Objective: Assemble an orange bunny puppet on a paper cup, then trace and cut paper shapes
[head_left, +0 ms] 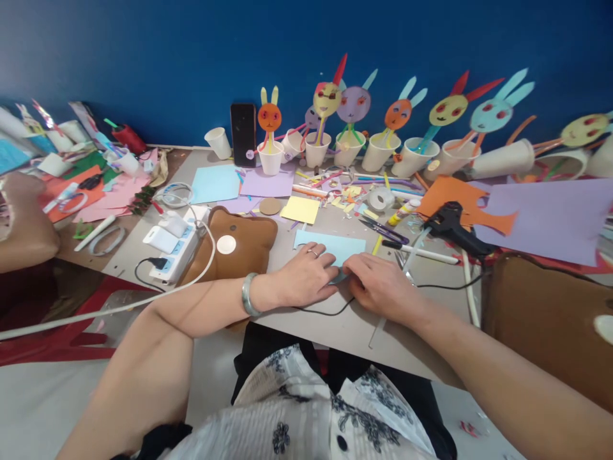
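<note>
A blue wall (182, 57) rises behind a grey counter (294, 326). At far left, pink paper pieces (112, 204) lie over its brown section. A white power strip (173, 260) with plugs and cables sits beside a brown, bear-shaped pad (244, 239). Behind them, a dark phone (243, 134) stands upright against the wall. The left hand (309, 275) rests on the light blue paper (352, 245) at the counter's front, its fingers bent; I cannot tell whether they grip it. Beyond, paper cups (351, 150) with rabbit-faced figures line the wall, some cups tipped over at the right, with colourful scraps (352, 191) scattered before them. The right hand (383, 284) touches the same paper, its fingers curled inward, the tips too hidden to show a grip. Right of the scissors (383, 230), a black glue gun (453, 225) lies beside a large purple sheet (550, 214).
</note>
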The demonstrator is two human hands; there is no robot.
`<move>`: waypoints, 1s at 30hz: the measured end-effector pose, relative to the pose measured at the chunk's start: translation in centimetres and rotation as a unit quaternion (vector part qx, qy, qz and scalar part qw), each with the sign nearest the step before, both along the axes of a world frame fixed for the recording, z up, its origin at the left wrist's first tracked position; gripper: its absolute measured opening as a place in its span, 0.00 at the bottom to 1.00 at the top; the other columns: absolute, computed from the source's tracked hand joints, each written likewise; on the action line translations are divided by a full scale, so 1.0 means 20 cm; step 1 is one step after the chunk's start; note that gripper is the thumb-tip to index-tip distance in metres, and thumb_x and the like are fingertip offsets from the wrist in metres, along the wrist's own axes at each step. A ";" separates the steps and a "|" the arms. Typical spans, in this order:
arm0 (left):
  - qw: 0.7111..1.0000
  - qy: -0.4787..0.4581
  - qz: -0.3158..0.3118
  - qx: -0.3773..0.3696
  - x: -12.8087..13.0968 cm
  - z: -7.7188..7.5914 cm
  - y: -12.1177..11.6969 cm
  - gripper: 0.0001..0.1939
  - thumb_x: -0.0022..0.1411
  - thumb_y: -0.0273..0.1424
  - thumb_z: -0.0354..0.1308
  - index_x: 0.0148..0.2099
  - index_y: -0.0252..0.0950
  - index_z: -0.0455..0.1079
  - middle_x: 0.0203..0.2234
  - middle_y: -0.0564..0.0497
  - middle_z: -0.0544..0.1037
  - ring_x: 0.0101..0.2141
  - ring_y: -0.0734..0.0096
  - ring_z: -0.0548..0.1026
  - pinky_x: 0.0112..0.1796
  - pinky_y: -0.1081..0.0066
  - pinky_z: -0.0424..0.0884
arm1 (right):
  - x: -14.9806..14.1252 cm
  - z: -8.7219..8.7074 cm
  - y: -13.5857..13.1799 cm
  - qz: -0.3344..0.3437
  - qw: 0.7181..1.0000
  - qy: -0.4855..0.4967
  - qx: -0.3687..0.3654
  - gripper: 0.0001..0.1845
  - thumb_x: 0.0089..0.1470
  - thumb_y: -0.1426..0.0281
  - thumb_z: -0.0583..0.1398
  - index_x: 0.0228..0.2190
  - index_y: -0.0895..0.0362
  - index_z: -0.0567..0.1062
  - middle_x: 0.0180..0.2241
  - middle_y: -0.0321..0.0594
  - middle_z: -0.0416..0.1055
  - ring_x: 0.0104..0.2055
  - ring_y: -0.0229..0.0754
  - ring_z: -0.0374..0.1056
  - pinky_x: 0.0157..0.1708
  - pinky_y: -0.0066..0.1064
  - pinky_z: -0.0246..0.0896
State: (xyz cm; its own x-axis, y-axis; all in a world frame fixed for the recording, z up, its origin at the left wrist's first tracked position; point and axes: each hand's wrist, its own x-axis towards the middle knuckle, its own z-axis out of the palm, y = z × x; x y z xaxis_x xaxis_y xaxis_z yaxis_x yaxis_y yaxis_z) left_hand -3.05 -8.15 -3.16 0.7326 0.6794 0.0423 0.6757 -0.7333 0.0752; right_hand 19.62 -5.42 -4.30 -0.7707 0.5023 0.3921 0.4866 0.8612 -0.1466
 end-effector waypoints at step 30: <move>1.000 -0.011 -0.005 0.019 -0.01 -0.04 0.02 0.21 0.77 0.45 0.55 0.56 0.34 0.79 0.51 0.38 0.78 0.53 0.48 0.73 0.63 0.47 0.62 | 0.10 0.38 0.25 -0.277 0.960 -0.008 0.044 0.11 0.63 0.72 0.58 0.43 0.60 0.81 0.43 0.58 0.82 0.47 0.59 0.77 0.44 0.44 0.67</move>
